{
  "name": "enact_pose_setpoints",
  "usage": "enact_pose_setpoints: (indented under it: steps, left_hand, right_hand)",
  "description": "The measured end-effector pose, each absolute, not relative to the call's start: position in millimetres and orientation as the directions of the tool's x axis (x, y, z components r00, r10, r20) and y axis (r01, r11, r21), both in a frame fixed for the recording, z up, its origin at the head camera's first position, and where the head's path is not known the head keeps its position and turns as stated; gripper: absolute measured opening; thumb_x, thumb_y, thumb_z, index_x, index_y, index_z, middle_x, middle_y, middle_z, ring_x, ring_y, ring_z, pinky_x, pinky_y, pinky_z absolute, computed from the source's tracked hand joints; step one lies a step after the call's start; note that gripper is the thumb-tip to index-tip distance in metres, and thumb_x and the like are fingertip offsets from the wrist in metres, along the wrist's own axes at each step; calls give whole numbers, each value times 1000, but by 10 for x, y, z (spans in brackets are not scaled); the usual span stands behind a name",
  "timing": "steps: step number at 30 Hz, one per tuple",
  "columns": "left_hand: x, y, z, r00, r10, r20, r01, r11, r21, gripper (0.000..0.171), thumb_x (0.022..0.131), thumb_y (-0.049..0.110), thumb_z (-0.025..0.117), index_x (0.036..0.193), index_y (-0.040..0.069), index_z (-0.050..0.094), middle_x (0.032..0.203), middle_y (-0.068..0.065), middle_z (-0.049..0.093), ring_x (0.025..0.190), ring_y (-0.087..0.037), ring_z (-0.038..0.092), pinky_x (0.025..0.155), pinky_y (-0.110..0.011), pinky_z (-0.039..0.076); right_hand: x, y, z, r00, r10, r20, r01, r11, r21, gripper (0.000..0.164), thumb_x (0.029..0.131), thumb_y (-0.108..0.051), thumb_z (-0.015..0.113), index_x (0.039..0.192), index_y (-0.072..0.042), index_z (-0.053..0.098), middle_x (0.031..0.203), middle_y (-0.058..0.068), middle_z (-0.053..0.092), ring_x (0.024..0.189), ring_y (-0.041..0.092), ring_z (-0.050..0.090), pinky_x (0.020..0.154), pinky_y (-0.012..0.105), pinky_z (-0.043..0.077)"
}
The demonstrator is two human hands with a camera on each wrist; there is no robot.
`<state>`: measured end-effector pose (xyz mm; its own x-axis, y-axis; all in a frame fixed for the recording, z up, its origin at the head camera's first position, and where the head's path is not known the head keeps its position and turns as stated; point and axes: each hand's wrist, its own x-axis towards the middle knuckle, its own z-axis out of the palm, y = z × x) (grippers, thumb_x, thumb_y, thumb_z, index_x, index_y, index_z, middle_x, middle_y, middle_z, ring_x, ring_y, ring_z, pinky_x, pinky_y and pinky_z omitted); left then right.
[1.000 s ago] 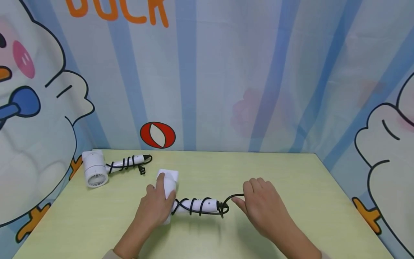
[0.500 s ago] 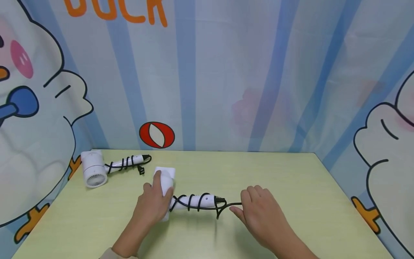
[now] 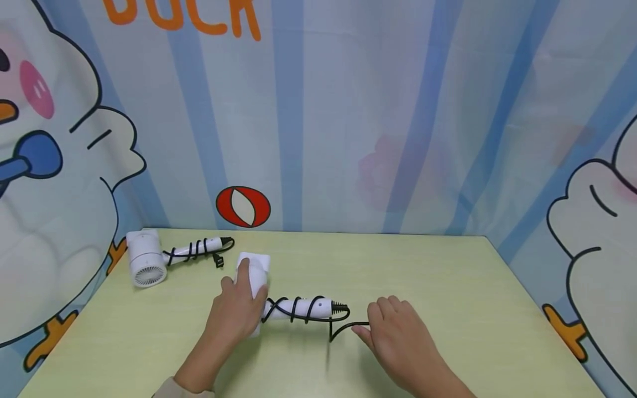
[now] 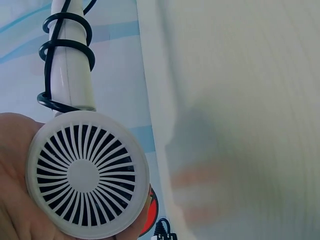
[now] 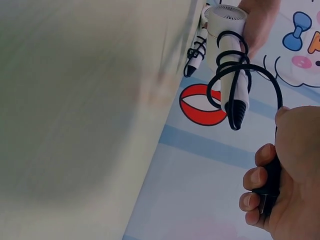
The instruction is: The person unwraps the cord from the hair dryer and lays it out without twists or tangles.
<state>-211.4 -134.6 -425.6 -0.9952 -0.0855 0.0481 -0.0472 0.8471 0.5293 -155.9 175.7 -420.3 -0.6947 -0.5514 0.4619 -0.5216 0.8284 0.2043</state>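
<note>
My left hand [image 3: 238, 309] grips a white hair dryer [image 3: 298, 308] by its barrel, holding it over the table with the handle pointing right. In the left wrist view the round slatted grille [image 4: 82, 175] faces the camera, the palm behind it. Black cord [image 5: 232, 55] winds round the handle in several loops. Its free end runs to my right hand [image 3: 400, 340], whose fingers curl round the black plug [image 5: 270, 182], with metal prongs showing in the right wrist view. A loose bend of cord hangs between the handle tip and that hand.
A second white hair dryer [image 3: 146, 260] lies at the table's back left, cord wrapped round its handle and its plug [image 3: 218, 260] beside it. The pale yellow table [image 3: 448, 276] meets a printed cloth backdrop [image 3: 338, 110] at the back and sides.
My right hand has moved down and slightly left with the plug, and the cord's free end now bends lower below the handle. The held dryer has risen slightly in view.
</note>
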Motion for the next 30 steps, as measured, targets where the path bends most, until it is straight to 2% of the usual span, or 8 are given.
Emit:
enact_pose_setpoints:
  steps: [3,5,12,18,25,30]
  left_hand:
    - [-2116,-1337,-4240,-996,-81,47,-45,849,526,74,102,39,53,158,5,20,116,-33,47,68,-34,56,61,-48,50]
    - [-2118,-1336,-4235,-996,-80,47,-44,851,523,74,102,39,53,158,5,19,116,-33,47,68,-34,56,61,-48,50]
    - [-2121,-1334,-4217,-995,-92,32,-60,836,545,75,101,40,54,158,6,18,114,-32,47,68,-34,57,58,-44,50]
    - [-2120,-1349,-4176,-994,-104,18,-77,829,553,76,101,41,53,159,8,17,117,-32,47,73,-36,58,61,-46,51]
    - [-2107,-1358,-4125,-994,-107,-5,-91,822,563,76,102,42,53,159,9,16,121,-33,46,77,-38,59,63,-49,52]
    - [-2100,-1368,-4112,-995,-97,-16,-89,815,572,76,102,43,52,159,10,15,121,-33,46,78,-38,59,64,-49,51]
  right_hand:
    - [-1556,1760,-4245,-703,-558,442,-521,826,215,47,106,-49,43,78,-11,42,69,-3,28,64,15,26,64,27,27]
    - [-1554,1761,-4276,-698,-563,442,-524,822,220,46,105,-48,46,78,-11,42,69,-3,27,64,15,25,64,26,27]
    - [-1562,1766,-4386,-682,-571,457,-539,815,213,51,109,-50,32,78,-10,42,69,-4,26,64,15,25,64,27,27]
    - [-1573,1762,-4466,-695,-579,427,-532,813,236,50,107,-50,38,77,-11,42,69,-4,27,65,15,27,64,27,29]
    - [-1574,1764,-4509,-689,-580,434,-533,812,239,50,107,-51,38,76,-11,42,69,-4,26,64,14,26,63,26,28]
    - [-1571,1774,-4514,-698,-577,425,-530,814,237,48,105,-49,45,76,-11,41,69,-4,26,64,14,26,64,26,28]
